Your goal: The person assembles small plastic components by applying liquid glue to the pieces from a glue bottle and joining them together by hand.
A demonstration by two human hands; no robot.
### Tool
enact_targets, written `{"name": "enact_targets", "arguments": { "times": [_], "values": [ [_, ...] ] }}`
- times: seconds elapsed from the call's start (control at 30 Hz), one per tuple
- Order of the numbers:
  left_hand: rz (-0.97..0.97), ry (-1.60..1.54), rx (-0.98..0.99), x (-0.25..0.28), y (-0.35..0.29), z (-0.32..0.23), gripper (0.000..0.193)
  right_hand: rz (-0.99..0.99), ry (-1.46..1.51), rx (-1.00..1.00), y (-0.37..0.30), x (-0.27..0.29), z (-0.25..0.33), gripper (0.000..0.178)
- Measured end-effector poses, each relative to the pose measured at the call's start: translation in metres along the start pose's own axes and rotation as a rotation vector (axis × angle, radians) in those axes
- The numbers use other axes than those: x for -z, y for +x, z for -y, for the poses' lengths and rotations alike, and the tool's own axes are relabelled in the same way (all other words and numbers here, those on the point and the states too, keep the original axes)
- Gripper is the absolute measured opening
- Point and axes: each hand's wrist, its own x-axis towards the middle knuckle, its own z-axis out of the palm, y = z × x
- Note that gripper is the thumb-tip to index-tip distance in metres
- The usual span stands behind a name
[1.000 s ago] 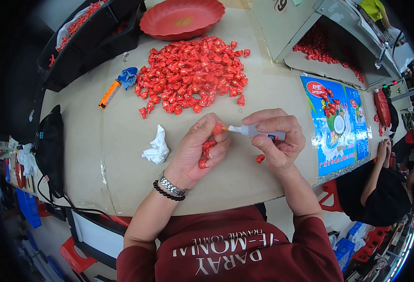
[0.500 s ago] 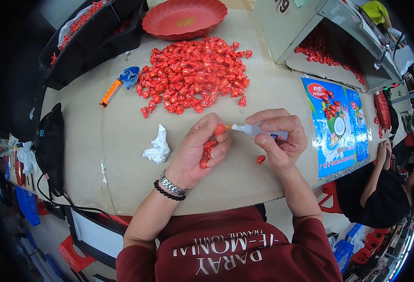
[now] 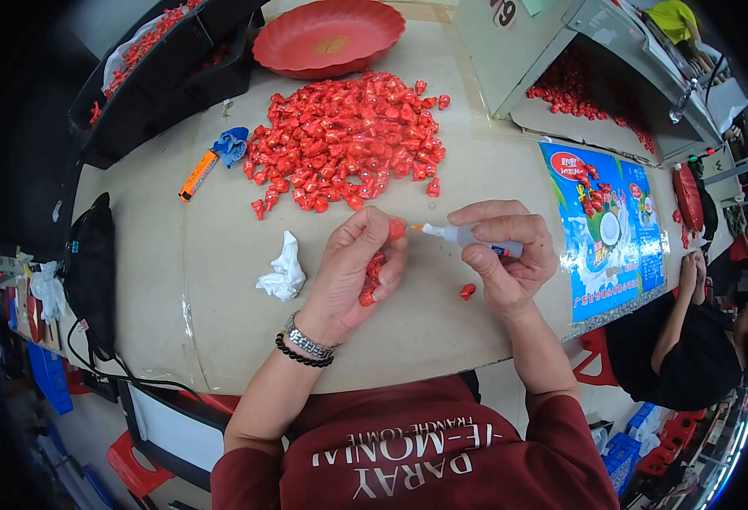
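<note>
Nearest, a maroon shirt (image 3: 340, 467) is seen at the table edge, and above it both forearms are stretched over the beige table (image 3: 229, 340). On the left wrist a metal watch band (image 3: 309, 337) and a black beaded bracelet (image 3: 302, 354) are worn.

By the left hand (image 3: 348, 272) one small red piece (image 3: 397, 229) is pinched between thumb and forefinger, while several more red pieces (image 3: 372, 279) are kept under the curled fingers. By the right hand (image 3: 510, 255) a small translucent bottle (image 3: 456, 233) is gripped narrowly between thumb and fingers, and its thin orange tip (image 3: 416, 227) is pointed at the pinched piece. Whether the piece is touched by the tip cannot be told with certainty.

A single red piece (image 3: 467, 291) is left lying near the right wrist, and a crumpled white tissue (image 3: 283, 270) is placed to the left of the left hand. Farther, a large pile of red pieces (image 3: 348, 140) is spread on the table. Beside it, on the left, an orange tube (image 3: 197, 174) is seen with a blue cloth (image 3: 232, 146) at its upper end. On the right, red pieces are laid on a blue printed sheet (image 3: 608, 276). Behind the pile a red scalloped plate (image 3: 331, 38) is set.
</note>
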Motion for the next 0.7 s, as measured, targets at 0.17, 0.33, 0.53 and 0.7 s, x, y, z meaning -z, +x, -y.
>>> {"name": "enact_targets", "arguments": {
  "times": [0.17,0.33,0.53,0.7],
  "values": [
    [-0.032,0.060,0.009,-0.0029,0.0002,0.0000,0.032,0.012,-0.018,-0.002,-0.0007,-0.0001,-0.0014,0.020],
    [-0.015,0.046,0.007,-0.0014,0.0006,0.0004,0.031,0.004,-0.033,0.011,-0.0008,-0.0008,-0.0022,0.020],
    [-0.044,0.059,-0.026,-0.0044,0.0004,-0.0019,0.027,-0.009,-0.024,-0.028,-0.0021,0.0022,0.0018,0.020],
    [-0.019,0.062,-0.043,0.0008,0.0007,-0.0008,0.021,-0.017,-0.017,-0.006,-0.0002,0.0006,-0.0001,0.020]
  ]
}}
